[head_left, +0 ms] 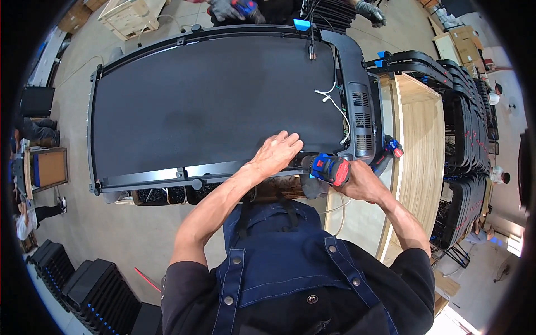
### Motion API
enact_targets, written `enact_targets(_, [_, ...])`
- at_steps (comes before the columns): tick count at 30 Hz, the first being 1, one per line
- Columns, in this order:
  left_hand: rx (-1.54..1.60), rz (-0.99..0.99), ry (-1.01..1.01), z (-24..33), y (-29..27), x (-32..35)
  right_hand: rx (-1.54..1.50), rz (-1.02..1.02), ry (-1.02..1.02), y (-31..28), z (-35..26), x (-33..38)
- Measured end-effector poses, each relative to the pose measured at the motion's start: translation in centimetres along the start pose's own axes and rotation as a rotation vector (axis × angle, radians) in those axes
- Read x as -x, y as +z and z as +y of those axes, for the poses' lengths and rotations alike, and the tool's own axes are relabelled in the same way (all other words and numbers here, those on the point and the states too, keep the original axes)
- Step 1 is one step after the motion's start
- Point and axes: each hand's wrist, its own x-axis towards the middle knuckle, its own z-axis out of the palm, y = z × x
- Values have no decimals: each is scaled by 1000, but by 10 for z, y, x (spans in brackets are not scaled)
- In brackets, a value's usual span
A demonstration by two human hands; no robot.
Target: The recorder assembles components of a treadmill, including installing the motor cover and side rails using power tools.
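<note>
A treadmill lies before me, its wide black running belt (pixel 212 100) facing up and its grey motor cover (pixel 360 106) at the right end. My right hand (pixel 357 181) is wrapped round a blue and red cordless drill (pixel 329 168) at the near right corner. The drill's nose points left, along the near side rail (pixel 223 168). My left hand (pixel 277 152) is closed, with curled fingers, over the near edge of the belt just left of the drill's nose. What its fingertips hold, if anything, is hidden. White connector wires (pixel 335 103) lie loose on the belt beside the motor cover.
A second cordless drill (pixel 393 146) sits by a wooden crate (pixel 419 167) at the right. Across the treadmill, a co-worker's gloved hand (pixel 226 10) is at another power tool. A black plug cord (pixel 312 53) hangs onto the belt. Black frames (pixel 469 128) stand stacked far right.
</note>
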Motion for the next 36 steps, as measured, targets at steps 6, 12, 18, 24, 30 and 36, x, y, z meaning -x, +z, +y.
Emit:
enact_targets(6, [21, -7, 7, -2, -2, 0, -4, -6, 49, 3, -7, -3])
enact_targets(12, [84, 20, 37, -6, 4, 0, 156, 9, 75, -6, -25, -16])
enact_targets(18, [163, 84, 36, -9, 5, 5, 297, -74, 212, -7, -53, -27])
enact_targets(24, [114, 103, 30, -10, 2, 15, 345, -92, 188, -8, -63, -29])
enact_targets(30, [171, 392, -224, 63, -14, 106, 303, -107, 37, -14, -52, -25])
enact_targets(36, [-30, -26, -975, -9, 157, 229, 330, -67, -137, -24, -45, -26])
